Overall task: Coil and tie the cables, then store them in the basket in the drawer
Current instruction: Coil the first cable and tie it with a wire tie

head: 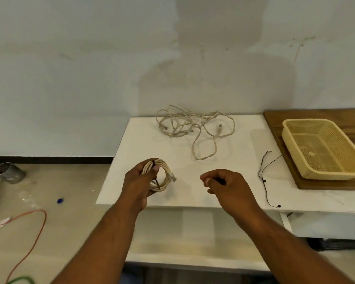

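Left grip (pixel 138 181) is wrapped round a coiled cable (pixel 161 175), thumb pressed on the dark tie (pixel 157 181) that crosses the coil. The whole lot is just above the bench (pixel 141 140), near its front edge. Right grip (pixel 225 187) hangs over the bench's front edge too, a bit right of the middle, fingers curled in with thumb against forefinger. There's a dark sliver between them, but honestly I can't tell if it's pinching anything.

Biggest thing here is the white bench itself, pushed up against the wall. On the bench's right end sits a wooden board (pixel 316 115), with a yellowish mesh basket (pixel 291 128) on top of it. At the back of the bench, around the middle, a loose cable (pixel 193 125) lies in a messy tangle with its plugs showing. Toward the bench's right front, just beside the board, a thin black cord (pixel 264 180) lies by itself.
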